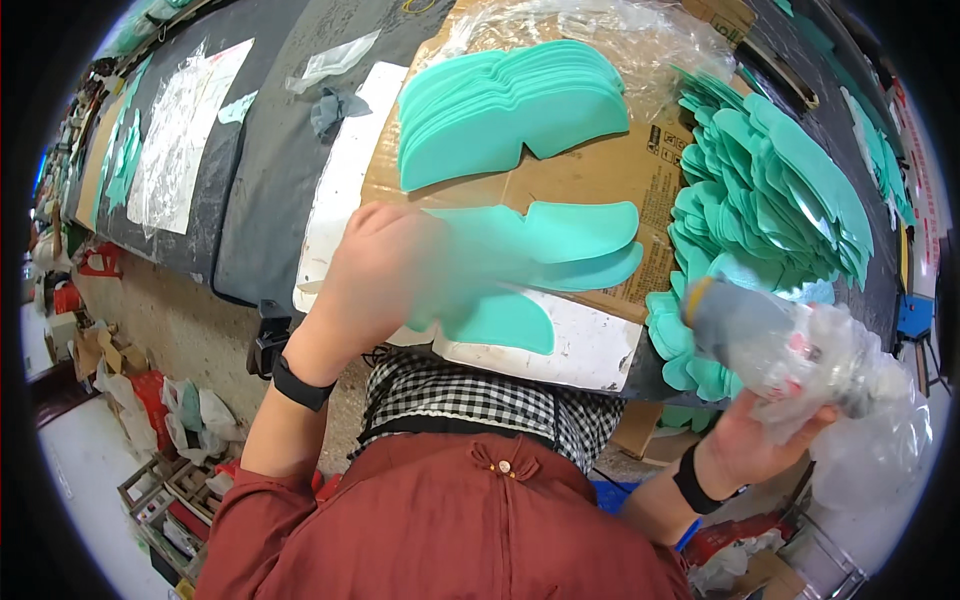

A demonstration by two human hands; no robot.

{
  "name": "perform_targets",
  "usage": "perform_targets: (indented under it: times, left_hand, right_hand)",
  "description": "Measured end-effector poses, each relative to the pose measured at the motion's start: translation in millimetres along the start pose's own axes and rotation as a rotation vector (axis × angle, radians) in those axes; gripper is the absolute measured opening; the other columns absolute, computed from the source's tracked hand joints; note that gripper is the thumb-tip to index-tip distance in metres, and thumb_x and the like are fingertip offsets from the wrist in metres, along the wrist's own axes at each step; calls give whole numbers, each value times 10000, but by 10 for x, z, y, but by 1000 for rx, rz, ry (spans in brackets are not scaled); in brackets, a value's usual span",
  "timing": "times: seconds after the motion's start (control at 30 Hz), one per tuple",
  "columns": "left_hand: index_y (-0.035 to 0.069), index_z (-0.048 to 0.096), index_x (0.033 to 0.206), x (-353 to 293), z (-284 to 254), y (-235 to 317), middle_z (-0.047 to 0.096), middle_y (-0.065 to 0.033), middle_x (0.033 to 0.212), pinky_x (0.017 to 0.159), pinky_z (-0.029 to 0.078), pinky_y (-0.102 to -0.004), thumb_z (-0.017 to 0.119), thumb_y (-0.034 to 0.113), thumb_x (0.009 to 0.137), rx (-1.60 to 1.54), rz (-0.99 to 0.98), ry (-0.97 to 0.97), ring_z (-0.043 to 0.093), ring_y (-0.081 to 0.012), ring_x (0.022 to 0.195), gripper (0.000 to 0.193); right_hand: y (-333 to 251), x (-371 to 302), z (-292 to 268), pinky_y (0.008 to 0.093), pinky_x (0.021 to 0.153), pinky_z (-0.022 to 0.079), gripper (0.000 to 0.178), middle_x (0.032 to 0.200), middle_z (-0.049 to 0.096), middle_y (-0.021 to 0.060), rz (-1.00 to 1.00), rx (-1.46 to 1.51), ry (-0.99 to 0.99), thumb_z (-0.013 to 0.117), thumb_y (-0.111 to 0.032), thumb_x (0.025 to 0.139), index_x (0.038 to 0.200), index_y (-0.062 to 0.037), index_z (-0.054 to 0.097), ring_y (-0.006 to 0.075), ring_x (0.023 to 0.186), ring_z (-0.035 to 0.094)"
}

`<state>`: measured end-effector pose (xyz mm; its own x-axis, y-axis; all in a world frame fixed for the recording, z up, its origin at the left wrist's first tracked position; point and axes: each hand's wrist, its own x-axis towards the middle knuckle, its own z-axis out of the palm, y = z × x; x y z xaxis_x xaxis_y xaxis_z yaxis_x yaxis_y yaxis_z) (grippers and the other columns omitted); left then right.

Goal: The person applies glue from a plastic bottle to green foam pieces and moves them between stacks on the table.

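Note:
My left hand [372, 262] is closed at the left end of a mint-green cut-out piece [490, 235], which is smeared by motion. Beneath and beside it lie another green piece [590, 270] and a rounded green piece [505, 322] nearest my body. My right hand [765, 435] grips a grey cylindrical tool [735, 320] with a yellowish end, partly wrapped in clear plastic; its exact kind I cannot make out. Above the hands a neat stack of notched green pieces [515, 115] rests on the cardboard [570, 190]. The blur hides my left fingertips.
A loose heap of green pieces [770, 190] lies to the right, close to the tool. A white board [600, 365] sits under the cardboard on the dark table [270, 180]. Crumpled clear film [600, 25] lies at the back, a grey rag [337, 110] at the left.

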<state>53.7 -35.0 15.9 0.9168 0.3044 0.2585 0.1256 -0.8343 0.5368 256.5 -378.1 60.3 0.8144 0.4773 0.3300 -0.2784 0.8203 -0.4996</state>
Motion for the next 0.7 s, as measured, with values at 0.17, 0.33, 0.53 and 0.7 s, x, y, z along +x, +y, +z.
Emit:
perform_targets:
  times: [0.17,0.33,0.53,0.7]
  left_hand:
    - [110,717,1062,-121,12,-15,686,-52,1185,1192,365,-538,610,-137,756,23,5,-91,600,-297,1244,408]
    - [100,752,1089,-215,-20,-94,682,-56,1177,1200,346,-556,637,-125,746,33,-54,-65,573,-330,1267,427]
    - [96,766,1095,-275,43,-151,687,-53,1165,1188,346,-575,689,-86,732,2,-80,-4,576,-338,1242,413]
    - [114,780,1105,-338,-29,-154,704,-37,1183,1184,345,-580,701,-59,765,-4,-113,-7,580,-337,1249,390]
  right_hand:
    - [867,132,-22,509,1101,490,490,1430,626,170,-95,-1417,30,690,-148,990,1449,-18,580,360,1299,607]
    - [1274,431,78,486,1075,506,469,1390,649,159,-91,-1619,-185,706,-149,987,1423,-17,596,335,1257,629]
    - [1737,399,468,458,1044,525,444,1341,677,146,-63,-1482,-592,725,-150,984,1393,-16,615,306,1207,655]
    - [1340,690,155,434,1019,541,424,1300,700,134,-46,-1715,-261,741,-152,981,1367,-15,631,281,1166,677]
